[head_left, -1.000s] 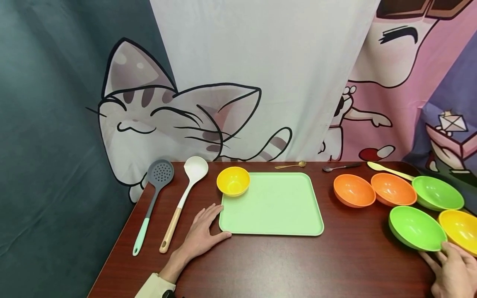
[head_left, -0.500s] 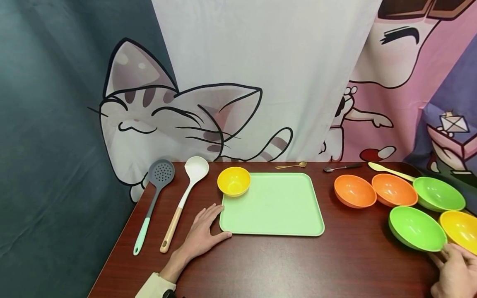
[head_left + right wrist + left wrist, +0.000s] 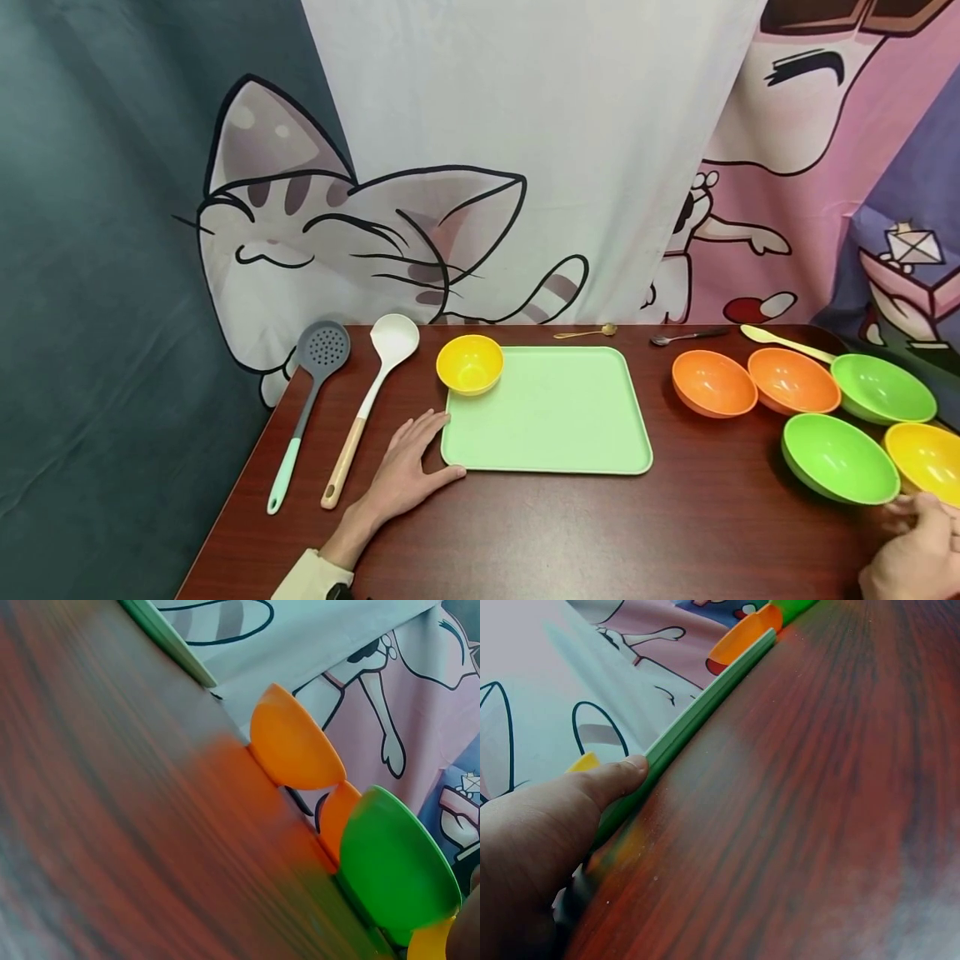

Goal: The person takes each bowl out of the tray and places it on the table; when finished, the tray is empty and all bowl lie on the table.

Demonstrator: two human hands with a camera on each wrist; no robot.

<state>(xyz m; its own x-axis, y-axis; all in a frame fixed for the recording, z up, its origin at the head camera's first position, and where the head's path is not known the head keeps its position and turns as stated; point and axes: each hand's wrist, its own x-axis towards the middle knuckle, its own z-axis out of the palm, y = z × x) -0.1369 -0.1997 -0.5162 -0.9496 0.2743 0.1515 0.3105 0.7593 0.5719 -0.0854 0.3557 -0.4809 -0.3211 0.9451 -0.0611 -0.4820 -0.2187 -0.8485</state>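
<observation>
Resting left hand: our left hand (image 3: 408, 473) lies flat with straight, released fingers on the dark wooden table (image 3: 570, 525), thumb against the near left corner of the pale green rectangular plastic tray (image 3: 547, 412); the left wrist view shows the thumb (image 3: 615, 780) touching the tray's rim.
Right hand: our right hand (image 3: 911, 554) sits at the table's near right corner, its fingertips just beside the near rims of the bright green plastic bowl (image 3: 838, 458) and the large yellow plastic bowl (image 3: 926, 457). We cannot tell whether its fingers are bent or straight; they grasp nothing.
Change: over the last second the right hand has slid back toward the near edge, off the green bowl's rim. Neither bowl has shifted.
Meaning: we judge that no bowl has been lifted yet; the tray carries only the small yellow plastic bowl (image 3: 469, 364) at its far left corner.
Other bowls: two orange plastic bowls (image 3: 712, 383) and a second green bowl (image 3: 883, 389) stand near the far right edge.
</observation>
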